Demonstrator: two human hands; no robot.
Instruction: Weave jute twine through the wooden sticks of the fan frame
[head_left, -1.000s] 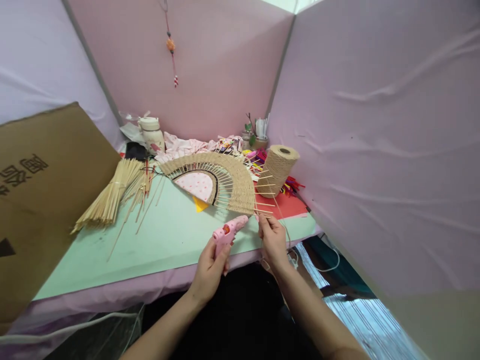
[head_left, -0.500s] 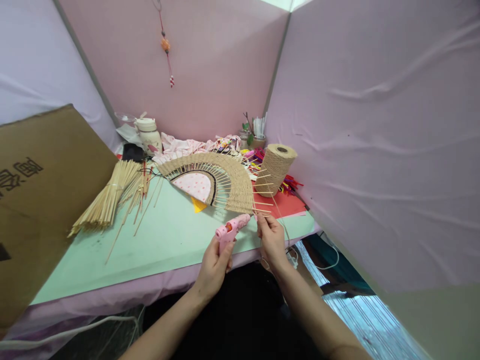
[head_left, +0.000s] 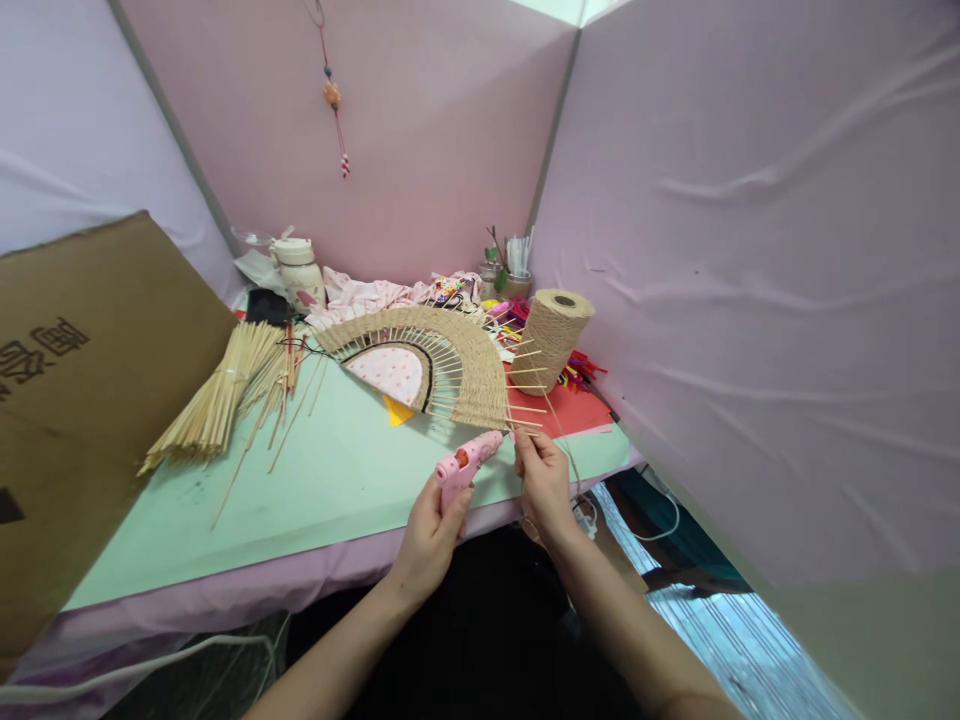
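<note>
My left hand [head_left: 433,520] is wrapped round the handle of a pink glue gun [head_left: 463,462], whose nozzle points right, close to my other hand. Fingers pinched, my right hand [head_left: 543,478] grips twine at the lower right corner of a woven fan [head_left: 480,378]. The fan has twine rows over thin sticks, bare stick ends on its right side and a pink dotted cloth half-circle [head_left: 391,373] at its middle. Behind it stands a large twine spool [head_left: 551,340], from which a loose strand hangs toward my right hand. My fingertips hide the exact pinch point.
A bundle of thin sticks [head_left: 217,400] and loose sticks lie at left, beside a large cardboard sheet [head_left: 90,400]. A white bottle [head_left: 298,270], pink cloth [head_left: 367,292] and a pot of white sticks [head_left: 517,262] stand at the back. Red paper [head_left: 574,412] lies under the spool.
The glue gun in my left hand has shifted slightly to the right, its nozzle nearer the fan's corner. My right hand keeps its pinch in about the same place.
</note>
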